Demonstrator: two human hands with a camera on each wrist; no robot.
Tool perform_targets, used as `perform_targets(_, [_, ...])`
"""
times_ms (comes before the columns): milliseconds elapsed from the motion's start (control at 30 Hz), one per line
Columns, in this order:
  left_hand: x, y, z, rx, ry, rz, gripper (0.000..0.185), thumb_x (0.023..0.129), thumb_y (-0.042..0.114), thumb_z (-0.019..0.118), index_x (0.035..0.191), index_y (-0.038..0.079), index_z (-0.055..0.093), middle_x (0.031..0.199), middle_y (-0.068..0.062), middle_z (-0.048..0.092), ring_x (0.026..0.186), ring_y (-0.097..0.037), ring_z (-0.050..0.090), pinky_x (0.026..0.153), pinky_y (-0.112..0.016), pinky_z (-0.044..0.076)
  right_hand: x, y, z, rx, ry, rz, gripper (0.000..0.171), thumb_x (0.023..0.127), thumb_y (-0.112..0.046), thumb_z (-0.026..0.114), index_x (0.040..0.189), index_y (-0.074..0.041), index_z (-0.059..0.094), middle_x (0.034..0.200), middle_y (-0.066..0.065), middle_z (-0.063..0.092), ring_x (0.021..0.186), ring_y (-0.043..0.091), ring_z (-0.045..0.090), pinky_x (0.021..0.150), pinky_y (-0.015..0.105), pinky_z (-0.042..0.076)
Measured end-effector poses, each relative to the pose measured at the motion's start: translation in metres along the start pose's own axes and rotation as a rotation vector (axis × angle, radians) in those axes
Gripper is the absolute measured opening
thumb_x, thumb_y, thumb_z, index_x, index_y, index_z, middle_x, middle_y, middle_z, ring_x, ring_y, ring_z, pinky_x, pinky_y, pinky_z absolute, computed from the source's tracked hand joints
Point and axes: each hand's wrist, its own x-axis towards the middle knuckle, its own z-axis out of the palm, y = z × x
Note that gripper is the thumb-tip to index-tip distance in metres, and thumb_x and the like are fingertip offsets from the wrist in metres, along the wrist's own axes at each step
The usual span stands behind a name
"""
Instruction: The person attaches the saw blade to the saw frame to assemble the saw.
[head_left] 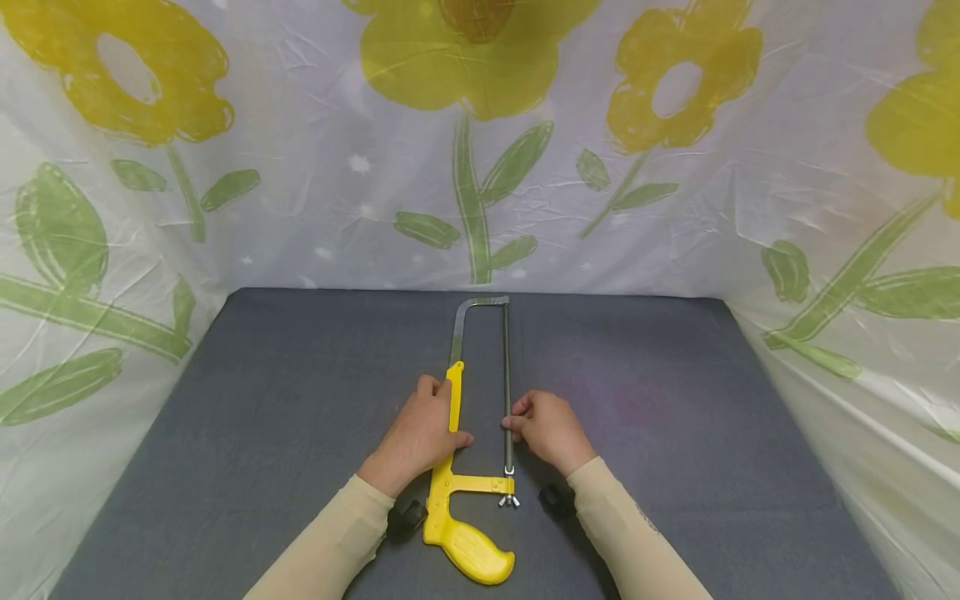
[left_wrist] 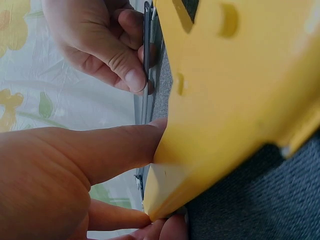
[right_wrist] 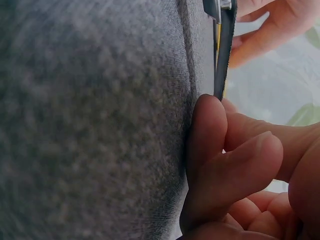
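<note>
The hacksaw (head_left: 474, 433) lies flat between both hands: left hand (head_left: 417, 437) grips its yellow frame, right hand (head_left: 550, 429) pinches the blade (head_left: 507, 392).

1. A hacksaw (head_left: 468, 442) is lying flat on the table (head_left: 262, 417), its handle nearest the person and its frame running away from them.
2. The left hand (head_left: 420, 433) is resting on the frame's left bar, thumb (left_wrist: 115, 145) pressing the bar's inner side.
3. The right hand (head_left: 547, 429) is sitting just right of the blade (head_left: 507, 375), fingertips (right_wrist: 207, 130) touching it.
4. The wing nut (head_left: 510, 500) is lying behind those fingertips, toward the wrists.
</note>
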Motion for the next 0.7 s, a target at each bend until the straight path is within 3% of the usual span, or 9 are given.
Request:
perform_targets(367, [-0.0025,0.0000,-0.0017,0.007,-0.009,-0.002,0.098,0.088,0.029,0.093,0.164,-0.003,0.040,0.147,-0.021,0.046,0.094,-0.023,0.060,0.082,-0.038,0.062,-0.0008,-0.0021,0.0005,0.002,0.000,-0.005,0.016,0.098,-0.018,0.081,0.089,-0.009,0.070,0.067,-0.001,0.070,0.060,0.013,0.055,0.057,0.029,0.041])
perform_targets(700, [-0.0043,0.0038,-0.0043,0.030,-0.059,-0.011,0.100,0.090,0.030,0.091,0.166,-0.003,0.035,0.152,-0.022,0.042,0.082,-0.020,0.062,0.072,-0.033,0.059,-0.0037,-0.0009,-0.0010,0.011,-0.006,0.006,0.015,0.099,-0.020,0.080,0.093,-0.008,0.071,0.070,0.000,0.071,0.063,0.013,0.057,0.058,0.028,0.043])
